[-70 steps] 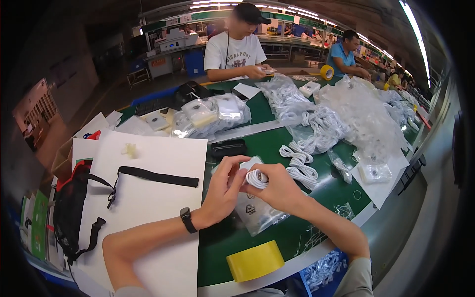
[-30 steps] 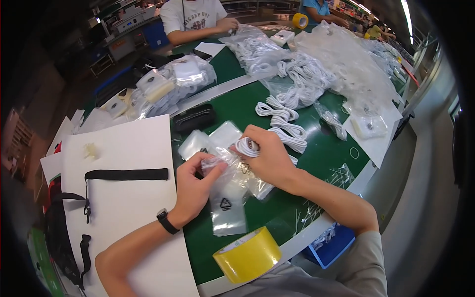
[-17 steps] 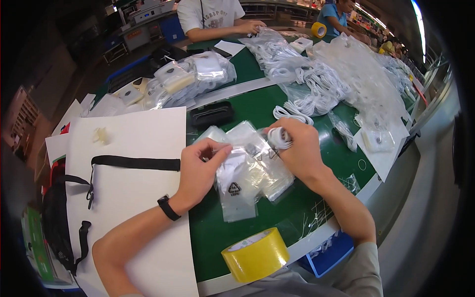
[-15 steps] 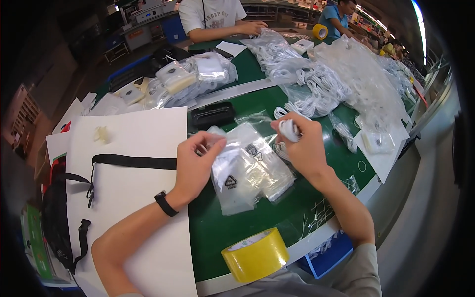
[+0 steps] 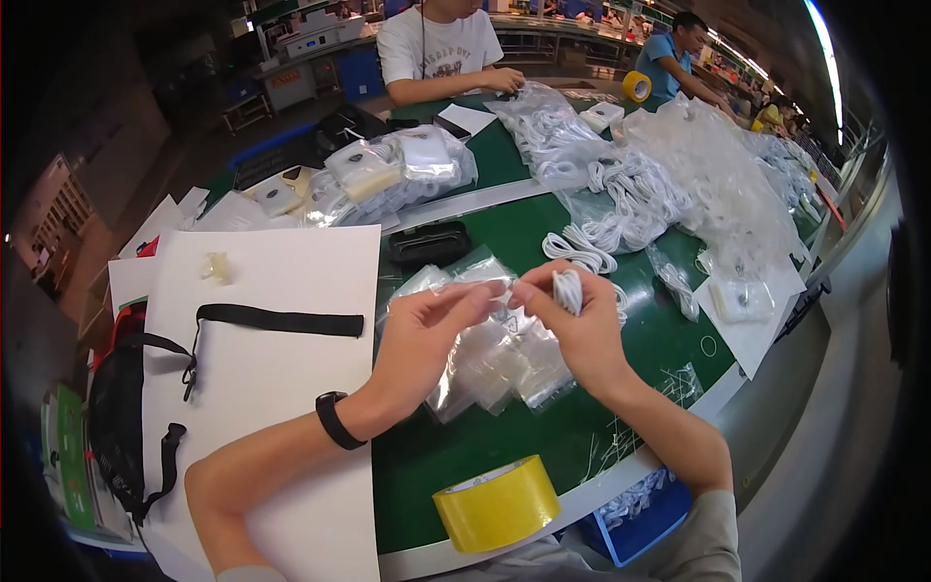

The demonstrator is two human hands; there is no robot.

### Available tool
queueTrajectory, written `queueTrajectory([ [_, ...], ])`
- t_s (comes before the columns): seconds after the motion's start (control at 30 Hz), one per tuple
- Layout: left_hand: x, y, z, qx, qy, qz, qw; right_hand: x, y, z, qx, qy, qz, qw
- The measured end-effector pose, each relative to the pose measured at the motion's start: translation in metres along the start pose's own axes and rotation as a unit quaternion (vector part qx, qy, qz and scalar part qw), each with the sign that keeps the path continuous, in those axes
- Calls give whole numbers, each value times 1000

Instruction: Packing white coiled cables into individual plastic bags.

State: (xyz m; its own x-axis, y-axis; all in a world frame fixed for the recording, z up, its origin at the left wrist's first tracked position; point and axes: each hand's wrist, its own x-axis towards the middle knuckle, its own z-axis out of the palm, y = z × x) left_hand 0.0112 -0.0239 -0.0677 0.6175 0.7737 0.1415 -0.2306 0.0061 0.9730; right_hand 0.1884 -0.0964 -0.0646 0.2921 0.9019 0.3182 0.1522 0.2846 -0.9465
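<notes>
My right hand (image 5: 589, 335) is closed around a small coil of white cable (image 5: 567, 291), which shows between its fingers. Thumb and fingers of my left hand (image 5: 427, 335) are pinched together close to the right fingertips; whatever they grip is too small to make out. Beneath both hands lie overlapping clear plastic bags (image 5: 475, 376) on the green tabletop. More looped white cable (image 5: 580, 250) lies just beyond my right hand. A black case (image 5: 429, 244) sits past the bags.
A yellow tape roll (image 5: 497, 504) stands at the near edge. White sheeting (image 5: 276, 407) with a black strap (image 5: 281, 318) covers the left. Bagged white cables (image 5: 635, 199) and bagged white devices (image 5: 388, 170) lie farther off. A blue bin (image 5: 640, 519) is below the edge. Two people work across the table.
My left hand has moved right, off the bags' left side, and its fingertips now meet those of my right hand. The right hand has come slightly nearer with the cable coil.
</notes>
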Motion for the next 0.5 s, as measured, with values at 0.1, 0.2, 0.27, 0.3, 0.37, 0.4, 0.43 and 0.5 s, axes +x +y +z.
queueTrajectory([
  [0.1,4,16,-3,-31,24,-34,999,0,-2,3,-3,5,20,1000],
  [0.2,7,22,-9,-19,53,-50,997,8,5,-5,50,57,30,997],
  [0.27,10,21,-16,24,29,-18,999,10,8,-15,43,61,30,997],
  [0.3,11,19,-16,25,27,-17,999,12,17,-22,125,37,8,991],
  [0.37,10,17,-16,88,5,0,996,11,10,-25,205,-1,1,979],
  [0.4,8,17,-14,90,5,1,996,10,2,-22,206,-1,-1,979],
  [0.43,6,16,-9,75,7,7,997,10,-6,-17,178,20,-9,984],
  [0.5,6,16,1,19,9,9,1000,9,-11,-16,150,42,-18,988],
])
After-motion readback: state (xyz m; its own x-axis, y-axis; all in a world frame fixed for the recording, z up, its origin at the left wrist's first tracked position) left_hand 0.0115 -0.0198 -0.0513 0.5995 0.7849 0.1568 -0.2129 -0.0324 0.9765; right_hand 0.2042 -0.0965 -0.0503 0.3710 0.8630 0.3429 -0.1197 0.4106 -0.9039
